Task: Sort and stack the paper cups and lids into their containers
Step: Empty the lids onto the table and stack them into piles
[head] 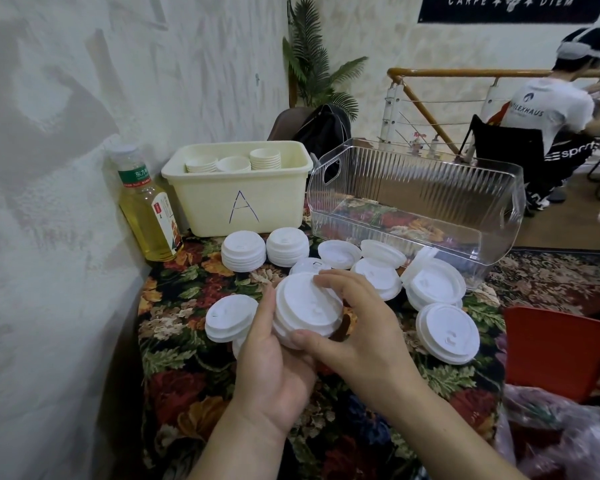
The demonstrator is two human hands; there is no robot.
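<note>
A café interior: "Carpe Diem" banner (513, 6), stair railing (465, 72), potted palm (312, 60).

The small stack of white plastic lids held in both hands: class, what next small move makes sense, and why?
Probably square up the small stack of white plastic lids between the left hand and right hand: its lids sit offset, and the clear ribbed plastic bin holds no lids yet.

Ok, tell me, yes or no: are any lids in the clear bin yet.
No: the clear bin holds nothing, and the lids lie on the table in front of it.
</note>
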